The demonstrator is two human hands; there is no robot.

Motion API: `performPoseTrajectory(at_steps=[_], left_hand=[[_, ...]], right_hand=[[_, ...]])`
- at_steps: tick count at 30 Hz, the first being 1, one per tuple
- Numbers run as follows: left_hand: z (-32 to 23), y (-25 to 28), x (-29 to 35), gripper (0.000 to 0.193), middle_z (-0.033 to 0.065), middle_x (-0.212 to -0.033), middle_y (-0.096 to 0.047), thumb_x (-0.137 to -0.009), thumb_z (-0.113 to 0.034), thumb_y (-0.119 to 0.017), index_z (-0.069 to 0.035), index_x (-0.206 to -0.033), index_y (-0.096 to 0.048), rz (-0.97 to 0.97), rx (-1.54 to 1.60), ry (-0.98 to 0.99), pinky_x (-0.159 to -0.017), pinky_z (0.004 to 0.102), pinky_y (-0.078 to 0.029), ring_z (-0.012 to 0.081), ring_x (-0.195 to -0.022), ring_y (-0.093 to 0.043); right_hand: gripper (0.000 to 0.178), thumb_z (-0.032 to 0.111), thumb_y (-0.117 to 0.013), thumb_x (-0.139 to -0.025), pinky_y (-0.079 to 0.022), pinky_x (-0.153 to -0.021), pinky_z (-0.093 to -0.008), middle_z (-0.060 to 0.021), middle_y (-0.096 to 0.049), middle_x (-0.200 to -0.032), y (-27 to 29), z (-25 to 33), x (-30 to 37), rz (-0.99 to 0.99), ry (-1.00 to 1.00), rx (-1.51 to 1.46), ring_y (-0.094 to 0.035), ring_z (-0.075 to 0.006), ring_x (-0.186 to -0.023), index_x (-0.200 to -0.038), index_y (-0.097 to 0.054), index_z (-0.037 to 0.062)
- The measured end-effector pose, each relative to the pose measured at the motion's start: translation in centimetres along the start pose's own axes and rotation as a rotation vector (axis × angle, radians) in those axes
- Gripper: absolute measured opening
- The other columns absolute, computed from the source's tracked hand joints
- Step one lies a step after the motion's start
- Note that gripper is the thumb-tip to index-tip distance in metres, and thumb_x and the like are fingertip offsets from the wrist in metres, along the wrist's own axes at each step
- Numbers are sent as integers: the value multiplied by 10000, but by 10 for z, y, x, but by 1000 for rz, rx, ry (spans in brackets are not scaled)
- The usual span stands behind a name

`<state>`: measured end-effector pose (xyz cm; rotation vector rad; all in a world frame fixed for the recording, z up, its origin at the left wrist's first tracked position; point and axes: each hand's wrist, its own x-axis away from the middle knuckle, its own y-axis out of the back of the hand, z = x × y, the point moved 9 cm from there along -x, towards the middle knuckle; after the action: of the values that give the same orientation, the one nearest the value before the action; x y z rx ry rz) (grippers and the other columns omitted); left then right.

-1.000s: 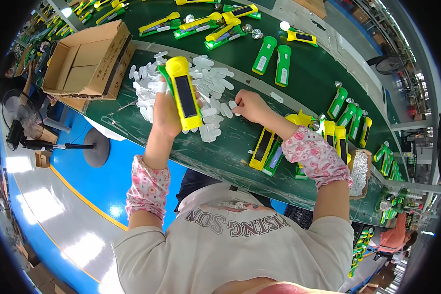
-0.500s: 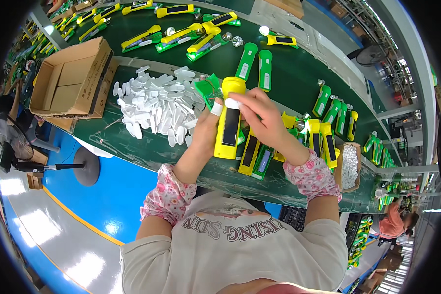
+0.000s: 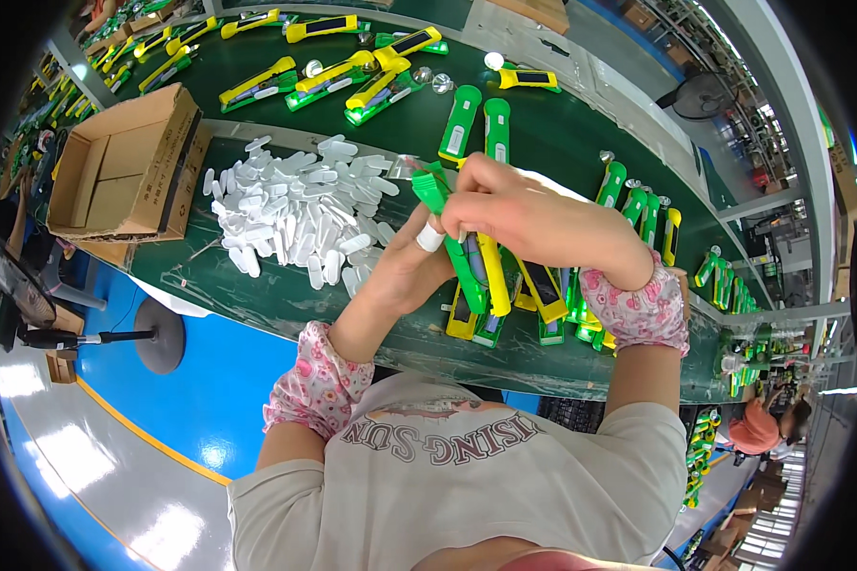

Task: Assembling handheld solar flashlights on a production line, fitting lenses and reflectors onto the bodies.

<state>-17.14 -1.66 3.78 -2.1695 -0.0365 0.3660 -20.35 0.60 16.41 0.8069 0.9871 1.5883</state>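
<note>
A flashlight with a green half (image 3: 468,278) and a yellow half (image 3: 493,276) is held up between my hands, turned edge-on with bluish parts showing between the halves. My left hand (image 3: 411,266), with white tape on a finger, is closed round it from the left. My right hand (image 3: 524,217) reaches over its upper end, with bent fingers pressed on the green head (image 3: 432,187); the fingertips are partly hidden. A heap of small white oval pieces (image 3: 300,214) spreads left of my hands. Under and right of the hands lie more flashlights, one showing a dark panel (image 3: 540,287).
An open cardboard box (image 3: 124,176) stands at the left of the green table (image 3: 200,276). Two green flashlight halves (image 3: 461,122) lie beyond my hands. Several yellow and green flashlights (image 3: 328,78) line the far side, some with round silver reflectors. A floor fan (image 3: 19,285) stands at left.
The flashlight has turned from its yellow panel face to its edge, green half now showing. My right hand has moved from the white piece on its front to its head end.
</note>
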Motion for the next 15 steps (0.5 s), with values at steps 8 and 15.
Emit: performPoseTrajectory(at_steps=[8,15], left_hand=[[8,4,1,672,81,-1383,-436,-942,-399,-642,-150,-1460,-293,-120,9,77,-1010,493,-443,246,-1262,-482],[-5,23,6,475,101,-1253,-540,-1019,-352,-509,-73,-1374,-362,-256,15,-67,-987,465,-467,246,-1191,-539]], right_hand=[[275,85,-691,-860,-479,-648,-339,-77,-587,-749,-5,-21,-3,-16,-243,-392,-602,-235,-685,-1024,-472,59],[674,256,-839,-733,-505,-693,-350,-138,-574,-968,8,-6,37,-627,-229,219,-612,-272,-852,-1256,-470,47]])
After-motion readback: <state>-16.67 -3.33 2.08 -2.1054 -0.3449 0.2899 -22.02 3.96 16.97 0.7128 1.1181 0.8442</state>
